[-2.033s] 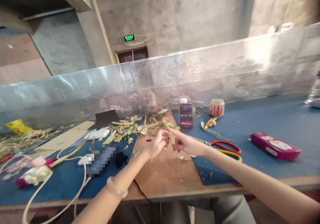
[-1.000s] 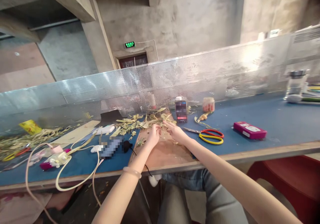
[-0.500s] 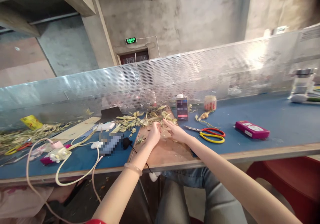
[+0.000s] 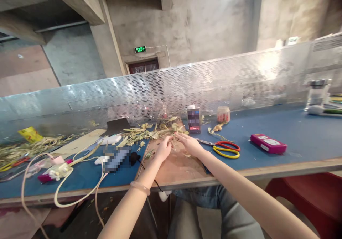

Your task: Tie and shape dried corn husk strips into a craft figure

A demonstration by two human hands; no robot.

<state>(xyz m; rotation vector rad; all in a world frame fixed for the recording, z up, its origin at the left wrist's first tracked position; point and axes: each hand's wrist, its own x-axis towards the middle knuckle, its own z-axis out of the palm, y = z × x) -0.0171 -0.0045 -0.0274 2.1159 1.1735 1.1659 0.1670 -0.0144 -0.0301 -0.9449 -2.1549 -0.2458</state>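
Note:
Dried, yellow-green plant stems and leaves (image 4: 160,130) lie heaped at the far end of a brown board (image 4: 173,167) on the blue table. Over the board, just short of that heap, my left hand (image 4: 164,149) has its fingers curled together; whatever sits between them is too small to make out. Close beside it on the right, my right hand (image 4: 191,144) reaches forward with straight fingers, palm down, at the near edge of the leaves. Small plant scraps dot the board around both hands.
Red-and-yellow-handled scissors (image 4: 227,149) lie right of the board, with a jar (image 4: 223,114) and a magenta box (image 4: 268,143) beyond. A phone (image 4: 193,120) stands upright behind my hands. Cables (image 4: 57,192) loop over the left table edge. A perforated metal screen (image 4: 213,80) runs behind.
The whole view has shifted slightly downward in the frame. My right hand's fingers now lie flatter and straighter; my left hand stays curled in nearly the same place.

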